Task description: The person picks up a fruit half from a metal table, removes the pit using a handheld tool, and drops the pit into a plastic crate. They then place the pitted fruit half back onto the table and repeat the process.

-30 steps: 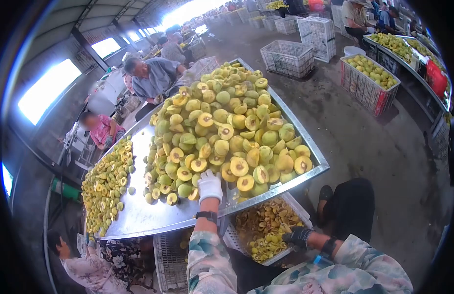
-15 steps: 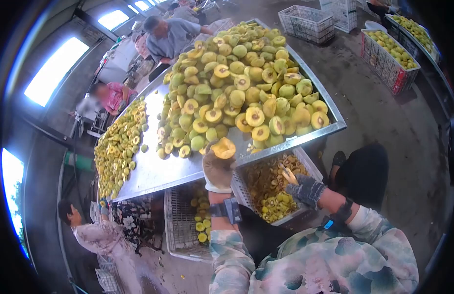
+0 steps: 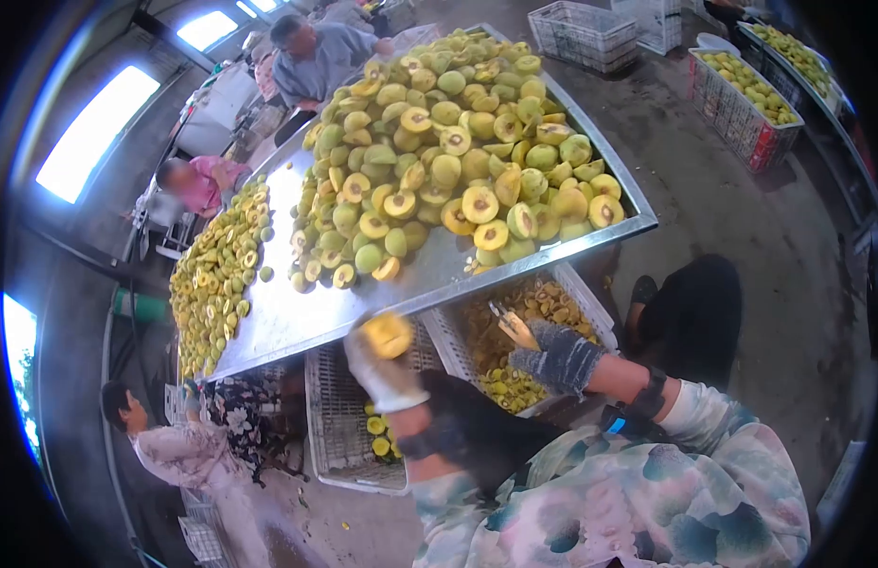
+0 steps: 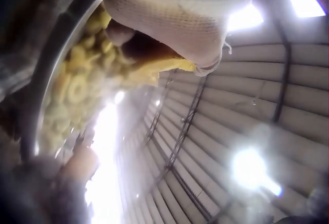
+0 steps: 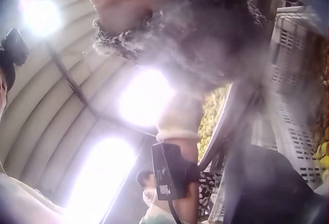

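In the head view my left hand [image 3: 380, 371], in a white glove, holds a halved yellow stone fruit [image 3: 389, 334] just off the table's near edge. The left wrist view shows the glove curled over the fruit's yellow flesh [image 4: 160, 69]. My right hand [image 3: 560, 358], gloved in dark grey knit, grips a small tool [image 3: 516, 329] with a pale wooden handle and a metal tip. It sits above a crate of fruit scraps [image 3: 552, 301]. A large pile of halved yellow-green fruit [image 3: 439, 170], many with brown centres showing, lies on the metal table [image 3: 278, 331].
A second white crate [image 3: 327, 469] with a few fruit pieces stands below the table's near edge. Smaller fruit halves [image 3: 212, 275] cover the table's left side. People sit around it, one at lower left [image 3: 178, 440]. Another fruit-filled crate [image 3: 718, 118] stands on the floor at right.
My left hand took a fruit half from the pile, then drew it back and left, off the table's edge. The right hand rose from the scraps with the tool and shifted slightly left.
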Demonstrator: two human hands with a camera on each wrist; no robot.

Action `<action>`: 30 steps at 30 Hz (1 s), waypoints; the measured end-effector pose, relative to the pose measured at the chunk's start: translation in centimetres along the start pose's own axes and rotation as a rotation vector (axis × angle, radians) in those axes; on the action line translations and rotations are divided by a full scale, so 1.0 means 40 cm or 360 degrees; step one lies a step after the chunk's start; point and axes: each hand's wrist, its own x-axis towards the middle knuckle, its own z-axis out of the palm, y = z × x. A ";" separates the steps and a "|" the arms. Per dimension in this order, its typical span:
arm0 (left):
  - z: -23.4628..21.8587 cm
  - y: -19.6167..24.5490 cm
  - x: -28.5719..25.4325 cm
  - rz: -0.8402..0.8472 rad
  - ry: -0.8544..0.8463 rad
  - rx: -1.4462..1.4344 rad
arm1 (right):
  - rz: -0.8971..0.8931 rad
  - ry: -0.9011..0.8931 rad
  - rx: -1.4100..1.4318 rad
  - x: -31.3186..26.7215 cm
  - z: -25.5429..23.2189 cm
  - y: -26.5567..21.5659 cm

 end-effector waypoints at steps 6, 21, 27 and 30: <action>-0.091 0.062 0.111 0.0472 0.0289 0.2686 | 0.0345 -0.0075 0.0202 -0.021 -0.034 0.062; 0.291 -0.266 0.123 0.0158 -0.0498 0.1021 | 0.0583 -0.0078 0.0401 -0.056 -0.098 0.076; 0.210 -0.141 0.016 -0.0577 -0.0462 -0.0133 | 0.0377 -0.0077 0.0352 -0.013 -0.077 -0.009; 0.221 -0.101 -0.051 -0.0743 -0.0519 -0.0251 | 0.0041 0.0019 0.0177 -0.007 -0.050 -0.019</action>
